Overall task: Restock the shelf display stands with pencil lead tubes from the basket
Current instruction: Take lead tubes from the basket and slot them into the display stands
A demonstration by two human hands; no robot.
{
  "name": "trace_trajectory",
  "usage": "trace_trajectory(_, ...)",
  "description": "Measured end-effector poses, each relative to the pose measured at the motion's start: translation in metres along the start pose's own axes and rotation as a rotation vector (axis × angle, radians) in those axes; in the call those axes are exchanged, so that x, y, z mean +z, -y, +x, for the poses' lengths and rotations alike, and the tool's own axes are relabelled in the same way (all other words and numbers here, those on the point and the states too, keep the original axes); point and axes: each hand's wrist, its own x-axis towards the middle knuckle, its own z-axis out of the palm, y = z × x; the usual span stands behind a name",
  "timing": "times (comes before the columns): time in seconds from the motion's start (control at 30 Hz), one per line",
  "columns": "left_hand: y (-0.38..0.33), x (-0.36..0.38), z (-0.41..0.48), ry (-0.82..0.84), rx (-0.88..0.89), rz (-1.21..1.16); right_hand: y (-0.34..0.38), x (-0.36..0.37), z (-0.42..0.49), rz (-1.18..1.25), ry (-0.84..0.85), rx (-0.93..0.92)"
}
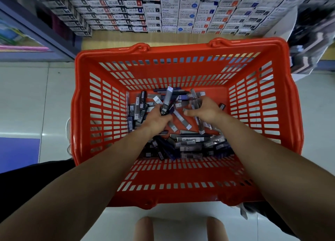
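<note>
The pencil lead tubes lie in a loose heap on the floor of the red basket, dark and clear ones crossed over each other, several showing HB labels. Most of them sit under and behind the two wrists, and more are spread ahead of the fingers towards the far wall.

The left hand grips a small bunch of tubes that stands nearly upright out of its fist. The front one is black and reads HB 0.7. Just beside it, the right hand reaches into the heap. Its fingers curl down over a clear tube and its thumb sticks out towards the left hand. How firm that hold is I cannot tell.

The basket has slotted walls and two handles folded down on the far rim. It stands on a pale tiled floor.

Beyond the fingertips, past the basket, rows of stacked boxes fill a low shelf. Out past the left forearm there is a purple mat. The person's knees show below the near rim.
</note>
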Motion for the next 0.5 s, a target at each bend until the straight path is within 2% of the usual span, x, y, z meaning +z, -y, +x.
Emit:
trace_trajectory(0.3, 0.004, 0.006, 0.014, -0.083, -0.064, -0.015, -0.014, 0.0, 0.002, 0.067, -0.011, -0.029)
trace_trajectory(0.5, 0.007, 0.01, 0.015, -0.093, -0.009, -0.018, -0.008, 0.005, 0.006, 0.112, -0.101, -0.073)
